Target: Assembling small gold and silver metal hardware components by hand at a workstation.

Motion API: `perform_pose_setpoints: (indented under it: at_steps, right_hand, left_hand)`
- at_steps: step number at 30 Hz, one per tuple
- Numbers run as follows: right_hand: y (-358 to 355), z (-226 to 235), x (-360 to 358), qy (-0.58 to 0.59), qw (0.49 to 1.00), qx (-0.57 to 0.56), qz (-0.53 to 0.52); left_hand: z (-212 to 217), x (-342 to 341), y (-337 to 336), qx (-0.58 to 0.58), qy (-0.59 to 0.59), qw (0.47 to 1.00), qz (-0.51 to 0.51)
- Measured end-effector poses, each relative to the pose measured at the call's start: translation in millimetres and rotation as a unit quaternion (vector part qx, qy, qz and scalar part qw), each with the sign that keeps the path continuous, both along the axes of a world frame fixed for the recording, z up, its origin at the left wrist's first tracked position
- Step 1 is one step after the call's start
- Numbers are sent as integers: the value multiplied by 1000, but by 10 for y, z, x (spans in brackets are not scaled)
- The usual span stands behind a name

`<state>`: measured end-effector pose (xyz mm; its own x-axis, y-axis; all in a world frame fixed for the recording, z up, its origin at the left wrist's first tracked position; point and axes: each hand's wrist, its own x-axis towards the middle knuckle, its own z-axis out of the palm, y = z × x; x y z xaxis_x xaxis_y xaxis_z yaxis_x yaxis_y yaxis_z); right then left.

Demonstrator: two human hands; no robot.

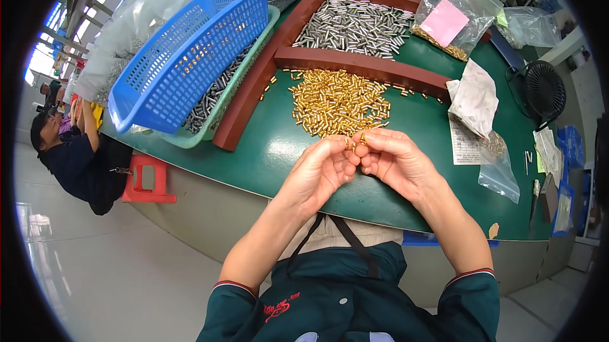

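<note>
Covering the frame's centre, a green-topped workbench point(419, 133) is seen above grey floor. Small brass cylindrical pins point(355, 143) are pinched between left hand point(320, 169) and right hand point(394, 159), just below the loose brass pile point(337, 101).

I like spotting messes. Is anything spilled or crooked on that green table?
Yes. The blue basket sits tilted, propped on the green tray of silver pins. A few gold pieces lie scattered away from the gold pile, by the brown frame.
</note>
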<state>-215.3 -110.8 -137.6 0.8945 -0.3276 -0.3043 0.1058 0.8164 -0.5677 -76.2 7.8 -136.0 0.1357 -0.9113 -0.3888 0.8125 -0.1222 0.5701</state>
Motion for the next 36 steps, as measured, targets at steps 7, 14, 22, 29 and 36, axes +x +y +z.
perform_pose_setpoints:
  at_steps: [7,14,22,29,36]
  right_hand:
    - [18,7,5,13,999,-31,-7]
    - [78,78,10,34,993,-111,-27]
    - [139,83,14,12,976,-209,-58]
    - [336,128,102,-37,585,-771,-249]
    - [354,156,93,-53,570,-780,-253]
  left_hand:
    - [-28,29,-4,-22,15,1000,-15]
    - [-47,30,-28,-26,33,999,-4]
    - [18,-23,-83,-20,38,999,-8]
    - [205,-282,-113,93,74,992,52]
    - [200,-229,-11,90,91,990,52]
